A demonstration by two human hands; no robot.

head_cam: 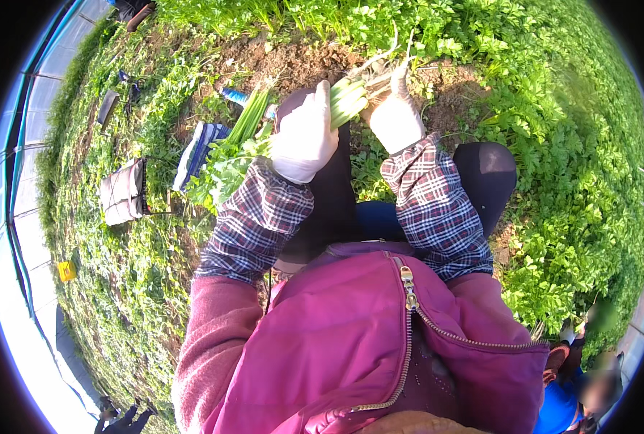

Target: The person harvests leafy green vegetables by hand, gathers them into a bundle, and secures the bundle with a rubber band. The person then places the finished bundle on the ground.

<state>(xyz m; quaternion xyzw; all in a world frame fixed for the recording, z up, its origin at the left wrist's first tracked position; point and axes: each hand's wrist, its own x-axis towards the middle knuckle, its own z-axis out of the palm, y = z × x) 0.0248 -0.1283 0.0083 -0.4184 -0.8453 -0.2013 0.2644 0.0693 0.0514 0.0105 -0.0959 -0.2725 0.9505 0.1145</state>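
My left hand [305, 135], in a white glove, grips a bunch of celery [348, 101] around its pale green stalks. The root end points up and to the right, with long thin roots sticking out. Leaves trail out past my left wrist on the other side. My right hand [395, 116], gloved too, is closed at the roots, its thumb raised along them; its fingertips are partly hidden. Left of my left hand, more cut green stalks [250, 116] lie by my knee.
Dense celery plants [550, 125] stand ahead and right, beyond bare soil [268, 59]. At left are a blue-and-white striped object [198, 154], a low padded stool [124, 191] and a yellow card [67, 270]. A person in blue [558, 404] is at lower right; others show at the left corners.
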